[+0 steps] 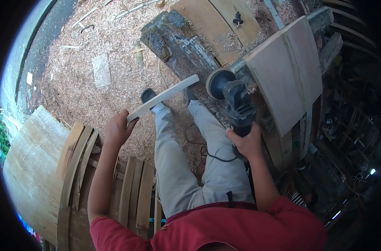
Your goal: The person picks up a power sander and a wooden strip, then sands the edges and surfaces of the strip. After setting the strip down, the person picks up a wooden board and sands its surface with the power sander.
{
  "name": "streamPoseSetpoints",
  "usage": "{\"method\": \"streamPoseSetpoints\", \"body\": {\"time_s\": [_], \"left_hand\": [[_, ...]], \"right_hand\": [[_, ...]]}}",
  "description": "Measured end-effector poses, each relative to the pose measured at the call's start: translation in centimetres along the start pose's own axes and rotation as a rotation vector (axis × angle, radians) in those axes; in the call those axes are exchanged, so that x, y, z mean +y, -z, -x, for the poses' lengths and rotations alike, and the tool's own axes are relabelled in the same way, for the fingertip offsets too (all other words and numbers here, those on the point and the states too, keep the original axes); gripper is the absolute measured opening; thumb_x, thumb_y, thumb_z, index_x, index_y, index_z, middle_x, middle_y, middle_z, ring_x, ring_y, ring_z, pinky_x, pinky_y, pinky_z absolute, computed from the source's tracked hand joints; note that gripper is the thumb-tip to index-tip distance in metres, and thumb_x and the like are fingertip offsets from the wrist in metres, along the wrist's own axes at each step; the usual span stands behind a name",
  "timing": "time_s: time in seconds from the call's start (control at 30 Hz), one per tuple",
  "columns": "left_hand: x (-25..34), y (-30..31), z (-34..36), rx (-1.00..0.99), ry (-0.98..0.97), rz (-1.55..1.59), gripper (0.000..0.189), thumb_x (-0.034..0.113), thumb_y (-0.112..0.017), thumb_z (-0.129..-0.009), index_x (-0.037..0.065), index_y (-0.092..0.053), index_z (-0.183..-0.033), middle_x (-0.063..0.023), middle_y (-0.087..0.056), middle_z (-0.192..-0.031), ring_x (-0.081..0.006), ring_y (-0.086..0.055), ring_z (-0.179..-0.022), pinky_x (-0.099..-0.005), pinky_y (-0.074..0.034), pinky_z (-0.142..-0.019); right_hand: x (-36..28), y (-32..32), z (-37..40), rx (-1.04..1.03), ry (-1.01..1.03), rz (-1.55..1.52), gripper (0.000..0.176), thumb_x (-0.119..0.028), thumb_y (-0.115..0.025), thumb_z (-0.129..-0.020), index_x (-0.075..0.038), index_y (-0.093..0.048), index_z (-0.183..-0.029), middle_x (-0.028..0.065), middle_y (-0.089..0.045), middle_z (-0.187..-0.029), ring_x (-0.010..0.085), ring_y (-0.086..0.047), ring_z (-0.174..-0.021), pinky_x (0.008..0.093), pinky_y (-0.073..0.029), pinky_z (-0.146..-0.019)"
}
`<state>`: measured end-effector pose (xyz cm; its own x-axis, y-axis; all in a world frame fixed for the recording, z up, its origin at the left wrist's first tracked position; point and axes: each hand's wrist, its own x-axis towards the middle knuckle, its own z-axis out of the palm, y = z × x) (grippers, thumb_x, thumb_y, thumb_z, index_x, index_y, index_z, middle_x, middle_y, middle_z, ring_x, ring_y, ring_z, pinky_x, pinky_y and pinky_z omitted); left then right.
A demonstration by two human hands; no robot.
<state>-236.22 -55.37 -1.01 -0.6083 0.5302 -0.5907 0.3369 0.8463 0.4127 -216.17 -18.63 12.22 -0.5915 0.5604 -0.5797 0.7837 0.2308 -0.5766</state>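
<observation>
My left hand (119, 129) is closed around one end of a pale wooden strip (165, 95), which slants up and right over my shoes. In my right hand (247, 142) is a dark angle grinder (239, 102), gripped by its body. Its round sanding disc (219, 83) faces left, close to the far end of the strip but apart from it. The grinder's black cord (217, 159) hangs down across my trouser leg. Just right of the grinder, a curved wooden panel (288, 75) rests on rough timbers.
Wood shavings (81, 92) cover the ground. A weathered beam (182, 50) lies ahead, beside boards (203, 19) with a small black object (237, 19) on them. Curved wooden pieces (75, 154) and a large plywood sheet (35, 167) are at my left. Stacked slats (134, 188) stand near my left elbow.
</observation>
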Motion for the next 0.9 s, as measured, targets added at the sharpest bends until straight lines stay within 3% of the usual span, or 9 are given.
{"method": "streamPoseSetpoints", "body": {"time_s": [0.03,0.13,0.23,0.37,0.4,0.5,0.6,0.7,0.9], "left_hand": [[0.1,0.5,0.4,-0.058,0.043,0.033,0.033,0.033,-0.076,-0.097,0.007,-0.059,-0.107,-0.0144,-0.067,-0.076,-0.0401,-0.069,-0.070,-0.0512,-0.052,-0.063],[3.0,1.8,1.0,-0.156,0.129,0.252,0.040,0.040,-0.072,-0.099,0.009,-0.061,-0.123,-0.0150,-0.070,-0.082,-0.0386,-0.069,-0.073,-0.0492,-0.053,-0.067],[3.8,-0.7,1.1,-0.054,0.000,0.428,0.043,0.036,-0.071,-0.100,0.009,-0.061,-0.131,-0.0183,-0.071,-0.091,-0.0376,-0.070,-0.080,-0.0462,-0.055,-0.074],[4.3,-3.6,-1.0,-0.154,0.048,0.487,0.042,0.034,-0.070,-0.101,0.007,-0.062,-0.132,-0.0186,-0.071,-0.102,-0.0317,-0.073,-0.092,-0.0430,-0.055,-0.081],[4.8,-4.7,-1.5,-0.110,0.014,0.590,0.046,0.035,-0.069,-0.102,0.012,-0.059,-0.140,-0.0181,-0.072,-0.101,-0.0287,-0.073,-0.092,-0.0416,-0.055,-0.084],[9.9,-3.0,-2.9,-0.136,0.161,0.645,0.056,0.038,-0.069,-0.102,0.020,-0.049,-0.151,-0.0202,-0.074,-0.103,-0.0332,-0.074,-0.093,-0.0428,-0.057,-0.086],[11.8,-3.4,-3.6,0.011,0.080,0.348,0.063,0.033,-0.069,-0.102,0.024,-0.040,-0.158,-0.0169,-0.074,-0.099,-0.0367,-0.074,-0.088,-0.0462,-0.058,-0.082],[12.8,-3.9,-4.1,0.060,0.066,0.239,0.062,0.036,-0.066,-0.103,0.026,-0.040,-0.158,-0.0222,-0.074,-0.114,-0.0425,-0.073,-0.102,-0.0491,-0.058,-0.087],[12.0,-5.2,-5.2,0.439,-0.163,0.135,0.055,0.027,-0.065,-0.101,0.020,-0.048,-0.153,-0.0184,-0.066,-0.115,-0.0409,-0.070,-0.095,-0.0505,-0.057,-0.080]], "right_hand": [[-0.2,-0.1,0.3,-0.026,-0.003,-0.054,0.037,-0.022,-0.085,-0.076,0.000,-0.072,-0.103,0.0160,-0.076,-0.091,0.0274,-0.075,-0.084,0.0408,-0.057,-0.078],[0.4,-0.4,0.8,-0.074,0.001,-0.220,0.035,-0.021,-0.086,-0.077,-0.001,-0.072,-0.102,0.0097,-0.074,-0.088,0.0200,-0.071,-0.081,0.0393,-0.056,-0.075],[1.2,-0.2,0.7,-0.102,0.011,-0.275,0.034,-0.021,-0.085,-0.078,-0.001,-0.072,-0.102,0.0062,-0.072,-0.085,0.0182,-0.069,-0.078,0.0375,-0.055,-0.074],[1.4,1.7,1.0,-0.196,-0.109,-0.406,0.034,-0.020,-0.084,-0.079,-0.001,-0.070,-0.103,0.0036,-0.069,-0.085,0.0170,-0.067,-0.078,0.0359,-0.054,-0.076],[2.1,1.9,1.0,-0.212,-0.095,-0.426,0.033,-0.020,-0.084,-0.079,-0.002,-0.070,-0.103,0.0031,-0.069,-0.085,0.0162,-0.066,-0.078,0.0356,-0.054,-0.075],[4.2,2.5,0.8,-0.232,-0.055,-0.465,0.031,-0.019,-0.083,-0.080,-0.003,-0.070,-0.103,0.0022,-0.068,-0.085,0.0140,-0.065,-0.077,0.0345,-0.054,-0.075],[4.5,2.9,0.5,-0.241,-0.030,-0.473,0.028,-0.017,-0.083,-0.080,-0.004,-0.070,-0.102,0.0024,-0.069,-0.085,0.0125,-0.065,-0.075,0.0335,-0.054,-0.073],[4.1,3.7,0.1,-0.275,-0.042,-0.479,0.027,-0.017,-0.083,-0.080,-0.004,-0.070,-0.101,0.0028,-0.070,-0.085,0.0125,-0.065,-0.075,0.0333,-0.054,-0.073],[4.6,4.2,-0.3,-0.331,-0.069,-0.528,0.026,-0.018,-0.082,-0.080,-0.004,-0.070,-0.099,0.0029,-0.070,-0.084,0.0131,-0.066,-0.075,0.0336,-0.054,-0.073]]}}
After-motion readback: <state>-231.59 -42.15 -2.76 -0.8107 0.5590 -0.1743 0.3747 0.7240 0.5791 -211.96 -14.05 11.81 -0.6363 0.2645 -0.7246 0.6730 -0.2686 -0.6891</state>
